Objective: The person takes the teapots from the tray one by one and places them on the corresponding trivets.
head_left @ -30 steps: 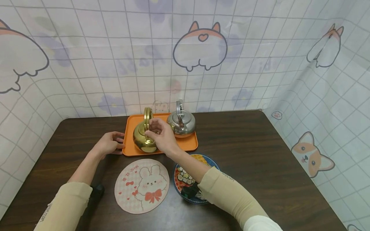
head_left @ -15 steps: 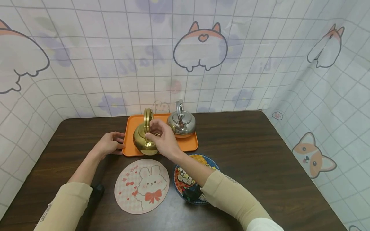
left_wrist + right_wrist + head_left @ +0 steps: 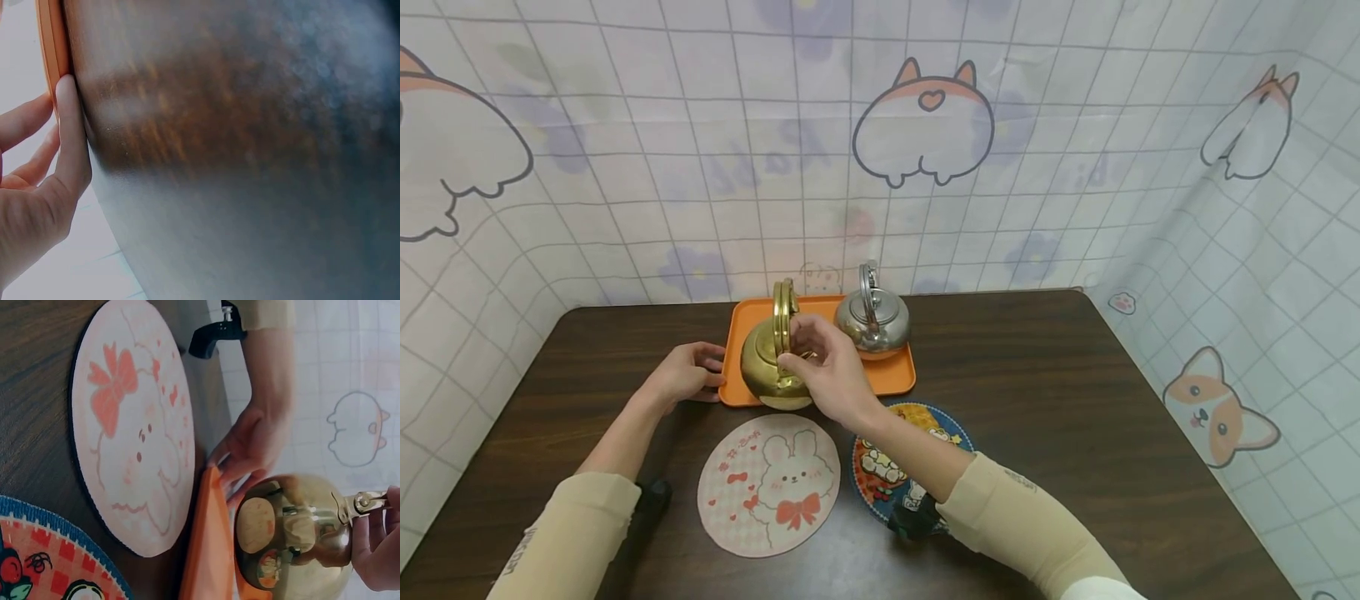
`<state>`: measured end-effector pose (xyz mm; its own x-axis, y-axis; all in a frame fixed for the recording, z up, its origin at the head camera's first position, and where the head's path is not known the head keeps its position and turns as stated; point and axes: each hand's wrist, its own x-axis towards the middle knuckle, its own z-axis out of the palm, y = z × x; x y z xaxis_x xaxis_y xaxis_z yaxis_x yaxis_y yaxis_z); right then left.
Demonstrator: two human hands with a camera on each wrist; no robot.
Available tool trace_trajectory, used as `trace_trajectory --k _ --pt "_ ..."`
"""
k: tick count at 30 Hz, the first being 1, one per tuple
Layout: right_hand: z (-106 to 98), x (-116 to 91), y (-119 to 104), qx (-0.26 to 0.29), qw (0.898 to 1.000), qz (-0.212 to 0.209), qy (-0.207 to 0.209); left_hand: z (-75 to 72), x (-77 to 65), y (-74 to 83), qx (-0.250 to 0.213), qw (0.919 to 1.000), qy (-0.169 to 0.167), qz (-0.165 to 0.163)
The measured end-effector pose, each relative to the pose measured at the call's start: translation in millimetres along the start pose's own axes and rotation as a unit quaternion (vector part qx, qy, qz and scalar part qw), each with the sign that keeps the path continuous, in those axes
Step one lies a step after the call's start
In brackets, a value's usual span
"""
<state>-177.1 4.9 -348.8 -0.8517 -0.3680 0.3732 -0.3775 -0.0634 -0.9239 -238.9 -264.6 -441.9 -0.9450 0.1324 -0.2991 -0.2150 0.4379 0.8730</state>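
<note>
My right hand (image 3: 838,379) holds the hooped handle of a shiny gold kettle (image 3: 763,375), thumb on the near side. The kettle is over the left part of an orange tray (image 3: 891,381), its body close to the tray's front rim; in the right wrist view its rounded gold side (image 3: 312,544) shows reflections. At the tray's left edge is my left hand (image 3: 683,375); in the left wrist view its thumb and fingers pinch the orange rim (image 3: 55,37). A silver kettle (image 3: 878,329) with a raised handle stands on the tray's right half.
In front of the tray lies a round pink rabbit mat (image 3: 737,508). Right of it, partly under my right forearm, is a round blue-edged patterned mat (image 3: 876,462). The dark wooden table (image 3: 1060,417) meets a checked cloth wall (image 3: 700,200) behind.
The gold kettle has shifted slightly left and toward the front, my right hand moving with its handle. The left hand stays at the tray's edge.
</note>
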Motion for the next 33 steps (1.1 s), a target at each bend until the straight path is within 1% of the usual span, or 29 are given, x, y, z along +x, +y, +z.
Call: trace_trajectory --k 10,20,23,33 --pt "1.1 -12.0 -16.6 -0.009 1.000 0.000 -0.012 0.9 -1.7 -0.6 -0.001 1.0000 0.000 0.001" --pt "1.4 -20.3 -22.2 -0.007 1.000 0.006 -0.021 2.6 0.3 0.2 -0.007 0.9999 0.003 0.010" --pt "1.6 -23.0 -24.2 -0.004 1.000 0.012 -0.023 2.9 0.4 1.5 -0.008 0.9999 0.010 0.009" --pt "2.6 -34.2 -29.5 -0.002 0.999 0.025 -0.035 1.0 -1.6 3.7 -0.001 1.0000 0.004 0.004"
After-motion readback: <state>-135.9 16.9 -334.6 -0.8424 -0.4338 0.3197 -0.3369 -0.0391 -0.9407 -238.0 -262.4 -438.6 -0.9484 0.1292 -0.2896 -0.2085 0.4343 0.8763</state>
